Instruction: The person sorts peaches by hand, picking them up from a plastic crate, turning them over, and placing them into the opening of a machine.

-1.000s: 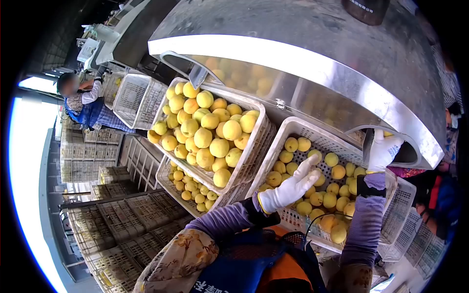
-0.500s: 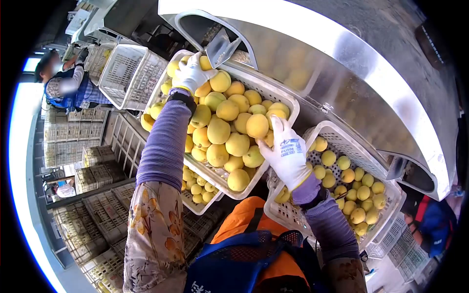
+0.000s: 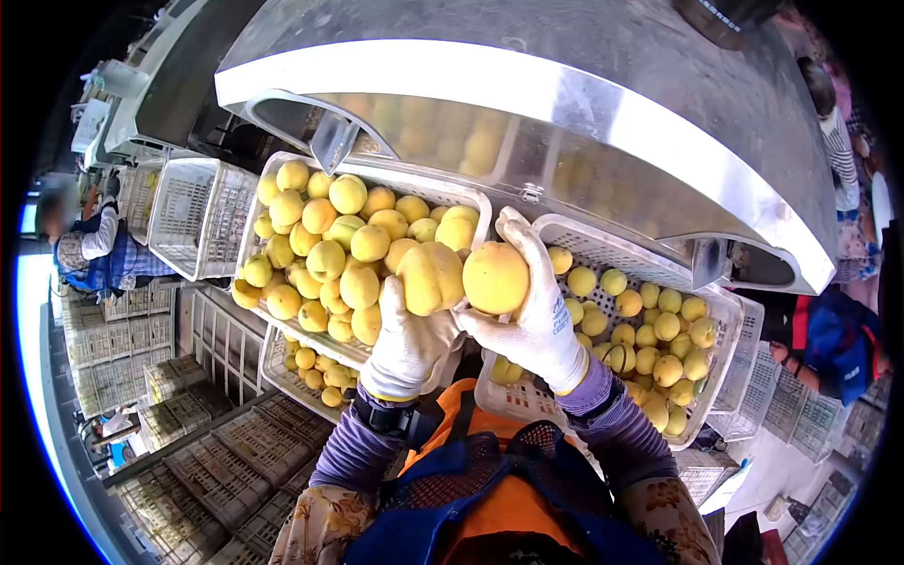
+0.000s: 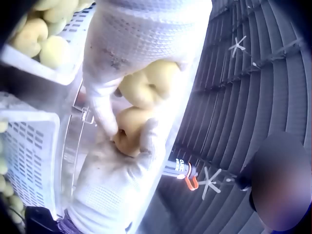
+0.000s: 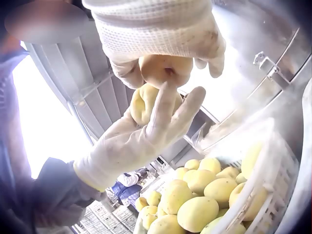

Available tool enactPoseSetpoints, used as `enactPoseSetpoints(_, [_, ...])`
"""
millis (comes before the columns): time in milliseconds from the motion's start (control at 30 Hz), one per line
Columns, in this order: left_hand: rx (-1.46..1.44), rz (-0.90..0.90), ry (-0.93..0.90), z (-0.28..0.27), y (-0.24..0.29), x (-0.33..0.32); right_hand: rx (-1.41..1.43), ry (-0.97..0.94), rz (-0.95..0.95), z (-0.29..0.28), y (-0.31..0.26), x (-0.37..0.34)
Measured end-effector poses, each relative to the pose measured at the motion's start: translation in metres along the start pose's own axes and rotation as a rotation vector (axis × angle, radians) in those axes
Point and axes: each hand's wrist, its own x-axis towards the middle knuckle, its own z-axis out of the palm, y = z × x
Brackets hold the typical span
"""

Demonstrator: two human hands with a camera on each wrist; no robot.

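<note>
Two yellow fruits [image 3: 431,280] are held near the crates [image 3: 584,237]: one in the left hand [image 3: 407,348], one in the right hand [image 3: 541,330], both partly closed; bruising is best avoided by light, even finger pressure.

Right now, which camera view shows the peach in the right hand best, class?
The head view: the peach has its round side largely uncovered by the right hand. The left wrist view shows part of it between gloved fingers; the right wrist view shows its hollow, with the hand hiding its upper part.
</note>
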Motion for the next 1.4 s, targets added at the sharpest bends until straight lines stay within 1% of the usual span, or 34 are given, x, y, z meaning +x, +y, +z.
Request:
enactPoseSetpoints(33, [0.029, 0.010, -0.036, 0.018, -0.011, 0.000, -0.127, 0.066, 0.082, -0.019, -0.011, -0.009])
enactPoseSetpoints(67, [0.057, 0.021, -0.071, 0.036, -0.023, 0.001, -0.150, 0.108, 0.149, -0.037, -0.023, -0.016])
enactPoseSetpoints(100, [0.092, 0.029, -0.156, 0.043, -0.034, 0.006, -0.172, 0.155, 0.216, -0.056, -0.035, -0.024])
enactPoseSetpoints(133, [0.112, 0.029, -0.190, 0.059, -0.042, 0.008, -0.160, 0.227, 0.191, -0.073, -0.044, -0.030])
enactPoseSetpoints(167, [0.132, 0.032, -0.226, 0.080, -0.048, 0.011, -0.252, 0.270, 0.133, -0.093, -0.058, -0.035])
enactPoseSetpoints(200, [0.176, 0.075, -0.279, 0.108, -0.052, 0.016, -0.230, 0.340, 0.071, -0.111, -0.065, -0.038])
enactPoseSetpoints(233, [0.251, 0.127, -0.241, 0.127, -0.062, 0.019, -0.211, 0.407, 0.007, -0.129, -0.068, -0.041])
enactPoseSetpoints(300, [0.217, -0.014, -0.256, 0.135, -0.086, 0.027, -0.408, 0.608, -0.055, -0.166, -0.047, -0.041])
enactPoseSetpoints(333, [0.198, -0.093, -0.268, 0.135, -0.097, 0.032, -0.554, 0.663, -0.008, -0.187, -0.025, -0.042])
enactPoseSetpoints(367, [0.242, -0.111, -0.253, 0.144, -0.105, 0.027, -0.675, 0.682, 0.051, -0.204, 0.004, -0.043])
enactPoseSetpoints(400, [0.223, -0.171, -0.264, 0.141, -0.117, 0.026, -0.779, 0.661, 0.083, -0.217, 0.050, -0.051])
enactPoseSetpoints(433, [0.211, -0.238, -0.270, 0.132, -0.128, 0.026, -0.750, 0.698, 0.169, -0.224, 0.070, -0.054])
enactPoseSetpoints(467, [0.134, -0.288, -0.310, 0.128, -0.134, 0.026, -0.830, 0.685, 0.146, -0.234, 0.080, -0.056])
enactPoseSetpoints(500, [0.153, -0.287, -0.321, 0.128, -0.141, 0.029, -0.909, 0.660, 0.118, -0.243, 0.084, -0.053])
enactPoseSetpoints(567, [0.193, -0.298, -0.338, 0.129, -0.149, 0.029, -0.900, 0.625, 0.131, -0.251, 0.087, -0.046])
enactPoseSetpoints(600, [0.182, -0.320, -0.315, 0.141, -0.146, 0.027, -0.940, 0.646, 0.073, -0.253, 0.092, -0.041])
enactPoseSetpoints(700, [0.202, -0.240, -0.245, 0.155, -0.157, 0.034, -0.915, 0.628, 0.155, -0.267, 0.104, -0.014])
enactPoseSetpoints(733, [0.045, -0.271, -0.246, 0.155, -0.161, 0.042, -0.965, 0.620, 0.146, -0.272, 0.100, -0.006])
enactPoseSetpoints(767, [0.013, -0.288, -0.110, 0.161, -0.164, 0.046, -0.972, 0.598, 0.169, -0.274, 0.092, -0.003])
enactPoseSetpoints(833, [-0.045, -0.233, -0.228, 0.156, -0.171, 0.058, -0.750, 0.405, 0.384, -0.287, 0.061, -0.004])
enactPoseSetpoints(867, [-0.068, -0.217, -0.232, 0.158, -0.174, 0.061, -0.658, 0.638, 0.099, -0.277, 0.043, -0.015])
enactPoseSetpoints(900, [-0.032, -0.193, -0.257, 0.162, -0.173, 0.063, -0.464, 0.615, 0.041, -0.275, 0.019, -0.026])
enactPoseSetpoints(967, [0.030, -0.147, -0.301, 0.169, -0.175, 0.067, -0.373, 0.540, 0.014, -0.252, 0.009, -0.076])
enactPoseSetpoints(1033, [0.064, -0.218, -0.333, 0.172, -0.175, 0.068, -0.319, 0.365, 0.087, -0.240, -0.003, -0.094])
enactPoseSetpoints(1067, [0.063, -0.249, -0.345, 0.178, -0.174, 0.067, -0.410, 0.398, 0.028, -0.238, -0.008, -0.093])
enactPoseSetpoints(1100, [0.060, -0.270, -0.361, 0.186, -0.175, 0.069, -0.388, 0.342, 0.062, -0.242, -0.009, -0.090])
enactPoseSetpoints(1133, [0.178, -0.244, -0.394, 0.190, -0.178, 0.071, -0.363, 0.284, 0.095, -0.245, -0.010, -0.088])
enactPoseSetpoints(1167, [0.249, -0.167, -0.380, 0.195, -0.183, 0.070, -0.335, 0.225, 0.129, -0.247, -0.010, -0.086])
enactPoseSetpoints(1200, [0.321, -0.089, -0.366, 0.199, -0.189, 0.071, -0.434, 0.344, 0.088, -0.244, -0.011, -0.081])
enactPoseSetpoints(1233, [0.392, -0.011, -0.349, 0.201, -0.192, 0.071, -0.491, 0.447, 0.109, -0.241, -0.008, -0.077])
enactPoseSetpoints(1267, [0.445, 0.019, -0.389, 0.197, -0.194, 0.071, -0.548, 0.548, 0.131, -0.239, 0.000, -0.074])
enactPoseSetpoints(1300, [0.437, -0.016, -0.364, 0.192, -0.197, 0.070, -0.604, 0.646, 0.147, -0.240, 0.009, -0.068])
enactPoseSetpoints(1333, [0.431, -0.053, -0.337, 0.185, -0.200, 0.068, -0.725, 0.685, 0.105, -0.244, 0.023, -0.058])
enactPoseSetpoints(1400, [0.447, -0.103, -0.301, 0.161, -0.207, 0.063, -0.870, 0.668, 0.149, -0.249, 0.057, -0.045])
